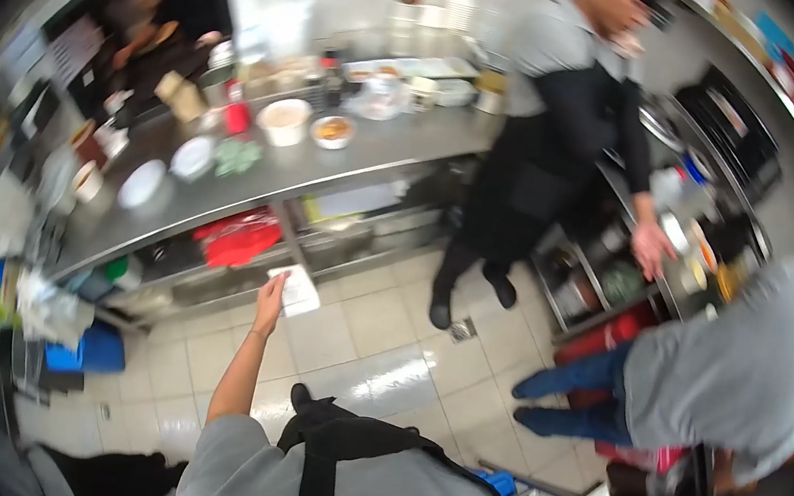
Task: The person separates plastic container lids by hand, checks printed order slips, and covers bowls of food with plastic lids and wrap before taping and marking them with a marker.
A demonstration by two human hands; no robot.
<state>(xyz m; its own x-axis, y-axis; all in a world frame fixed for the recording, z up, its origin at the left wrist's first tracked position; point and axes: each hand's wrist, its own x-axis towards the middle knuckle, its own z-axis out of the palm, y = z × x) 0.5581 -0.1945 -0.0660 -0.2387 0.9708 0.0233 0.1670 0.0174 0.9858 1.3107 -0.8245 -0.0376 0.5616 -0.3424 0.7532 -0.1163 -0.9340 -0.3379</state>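
My left hand [270, 306] reaches forward from my grey sleeve, its fingers closed on a white paper slip [298, 292]. Faint print seems to show on the slip, too blurred to read. Hand and slip are over the tiled floor, a little short of the steel counter [369, 156]. Just beyond them, on the shelf under the counter, lies a red plastic bag [240, 236]. My right hand is out of sight; only my torso and black apron show on that side.
On the counter stand white bowls [284, 121], a food bowl [333, 132] and stacked cups [462, 8]. A person in a black apron [538, 166] stands ahead on the right. Another person in a grey shirt [733, 363] bends at the right-hand counter. A blue bin [88, 348] is at left.
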